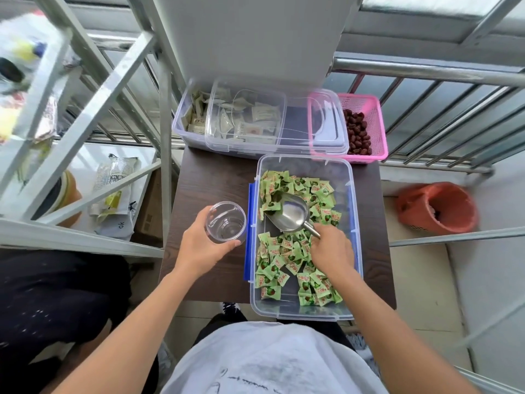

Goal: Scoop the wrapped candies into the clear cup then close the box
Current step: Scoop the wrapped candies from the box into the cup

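Candies point(287, 251), small pillow-shaped sweets in crinkly green wrappers, lie loose in the open clear plastic box point(353, 223) on the dark wood-grain table point(204, 180); they look light and slippery, so they should slide easily into a scoop but could spill off its lip if tipped fast. The right hand point(332, 248) grips the short handle of the smooth metal scoop point(292, 213), the natural place to hold it, with the empty bowl resting among the sweets. The left hand point(199, 248) curls round the clear cup point(225, 221), which is empty, thin-walled and probably easy to squash, just beside the box's left wall.
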A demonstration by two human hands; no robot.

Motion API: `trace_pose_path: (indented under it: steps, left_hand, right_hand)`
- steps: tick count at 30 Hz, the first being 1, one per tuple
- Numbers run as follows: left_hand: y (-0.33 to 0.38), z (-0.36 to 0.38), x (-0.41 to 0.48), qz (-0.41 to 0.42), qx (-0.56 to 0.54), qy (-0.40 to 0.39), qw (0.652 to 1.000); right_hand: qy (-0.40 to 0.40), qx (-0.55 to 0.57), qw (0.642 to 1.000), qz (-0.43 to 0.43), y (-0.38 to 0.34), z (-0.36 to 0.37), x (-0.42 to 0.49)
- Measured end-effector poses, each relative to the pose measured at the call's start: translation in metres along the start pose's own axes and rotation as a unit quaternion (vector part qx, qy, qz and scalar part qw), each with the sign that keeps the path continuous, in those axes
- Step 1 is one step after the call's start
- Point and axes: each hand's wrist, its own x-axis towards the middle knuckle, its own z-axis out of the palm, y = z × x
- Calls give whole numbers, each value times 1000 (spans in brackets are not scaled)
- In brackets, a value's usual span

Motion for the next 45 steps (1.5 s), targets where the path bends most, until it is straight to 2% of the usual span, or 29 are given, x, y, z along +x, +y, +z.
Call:
trace_pose_path:
  steps: [4, 8, 13, 19, 23, 25, 28, 30, 33, 36, 39, 45]
  left_hand:
    - [2, 3, -3, -4, -8, 1, 1000]
    - [2, 5, -4, -14, -8, -5, 1000]
    - [-1, 7, -6, -24, -14, -1, 1000]
    - [-2, 7, -7, -28, -10, 6, 1000]
    - [-1, 8, -8, -30, -13, 8, 999]
    - [-1, 8, -8, -31, -15, 8, 999]
    - [-1, 8, -8, -32, -16, 4, 999]
    - [0, 7, -8, -31, -15, 2, 999]
    - [0, 6, -8, -33, -15, -1, 999]
    - [0, 5, -8, -34, -17, -3, 999]
    - [-1, 5, -8, -32, -15, -3, 999]
    - [-4, 7, -7, -35, -12, -1, 999]
  right_hand:
    - [-116, 142, 983, 18, 7, 2, 9]
    - [-155, 161, 974, 23, 7, 7, 19]
    - [-129, 146, 981, 19, 12, 14, 23]
    - [-99, 189, 977, 27, 20, 18, 22]
    - [-93, 155, 983, 23, 9, 22, 26]
    - [-71, 135, 988, 21, 4, 21, 25]
    - [5, 56, 998, -11, 2, 17, 18]
    - [27, 59, 998, -20, 5, 19, 18]
    - [-46, 151, 987, 5, 9, 27, 23]
    - [-113, 271, 955, 50, 16, 30, 23]
    - [-159, 318, 932, 69, 26, 31, 20]
    - [-157, 364, 916, 68, 32, 22, 12]
